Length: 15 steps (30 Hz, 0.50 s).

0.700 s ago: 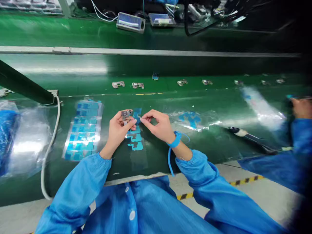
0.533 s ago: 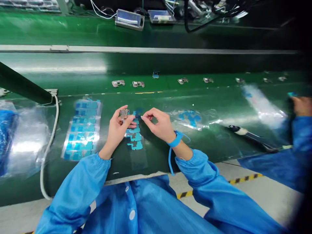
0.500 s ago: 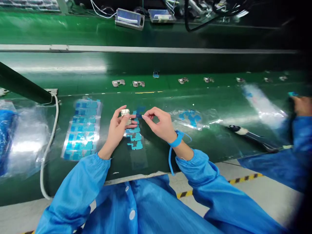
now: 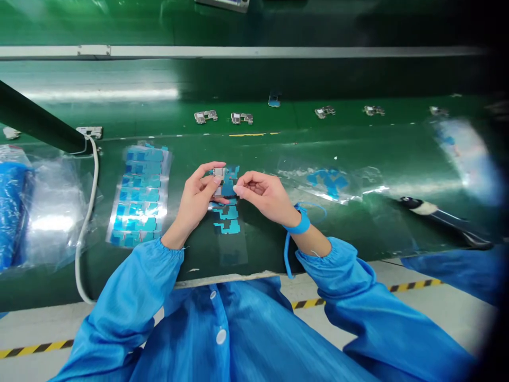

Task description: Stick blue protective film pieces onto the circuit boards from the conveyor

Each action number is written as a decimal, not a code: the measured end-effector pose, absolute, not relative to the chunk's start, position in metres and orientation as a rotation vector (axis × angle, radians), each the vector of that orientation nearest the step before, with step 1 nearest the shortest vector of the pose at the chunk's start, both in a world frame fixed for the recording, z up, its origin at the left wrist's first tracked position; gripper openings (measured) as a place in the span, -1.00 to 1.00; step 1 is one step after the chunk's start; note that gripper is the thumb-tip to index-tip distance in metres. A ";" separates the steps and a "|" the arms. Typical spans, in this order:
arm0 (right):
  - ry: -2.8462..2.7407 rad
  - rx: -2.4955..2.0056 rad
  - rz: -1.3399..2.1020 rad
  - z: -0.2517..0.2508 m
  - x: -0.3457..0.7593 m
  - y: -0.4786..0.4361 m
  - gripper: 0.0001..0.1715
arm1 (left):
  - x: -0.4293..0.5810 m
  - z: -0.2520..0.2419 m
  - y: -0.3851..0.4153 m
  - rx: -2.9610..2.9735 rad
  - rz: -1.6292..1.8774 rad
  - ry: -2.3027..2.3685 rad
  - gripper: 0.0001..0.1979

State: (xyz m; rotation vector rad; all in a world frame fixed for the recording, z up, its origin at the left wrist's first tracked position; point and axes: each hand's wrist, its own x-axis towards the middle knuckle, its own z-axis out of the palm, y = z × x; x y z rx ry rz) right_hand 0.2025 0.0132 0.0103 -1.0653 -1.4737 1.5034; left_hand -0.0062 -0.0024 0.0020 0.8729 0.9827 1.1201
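Note:
My left hand [image 4: 196, 200] grips a small metal circuit part [image 4: 218, 173] between thumb and fingers, a little above the green belt [image 4: 254, 154]. My right hand [image 4: 265, 195], with a blue wrist strap, pinches a small blue sticker [image 4: 228, 188] against that part. Under both hands lies a clear strip with a few blue stickers [image 4: 227, 218]. A fuller sheet of blue stickers [image 4: 139, 195] lies to the left of my left hand.
Several small metal parts [image 4: 205, 116] sit in a row farther back on the belt. A clear film with a blue sticker [image 4: 330, 181] and a black-handled tool [image 4: 437, 218] lie right. Plastic bags [image 4: 43, 212] and a white cable [image 4: 85, 223] are left. Another person's blue sleeve [image 4: 453, 270] is at right.
The view tipped down and shifted left. My right hand moved in close to the left, bringing the blue sticker onto the metal part. The neighbour's hand left the view.

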 end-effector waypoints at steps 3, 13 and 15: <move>-1.524 -1.097 1.493 0.010 0.203 0.013 -0.58 | -0.006 0.005 -0.004 0.831 1.082 0.951 -0.58; -1.543 -1.101 1.473 0.006 0.204 0.011 -0.53 | -0.005 0.010 -0.004 0.823 1.027 0.893 -0.60; -1.527 -1.098 1.482 0.005 0.204 0.011 -0.50 | -0.005 0.009 -0.005 0.840 1.022 0.898 -0.57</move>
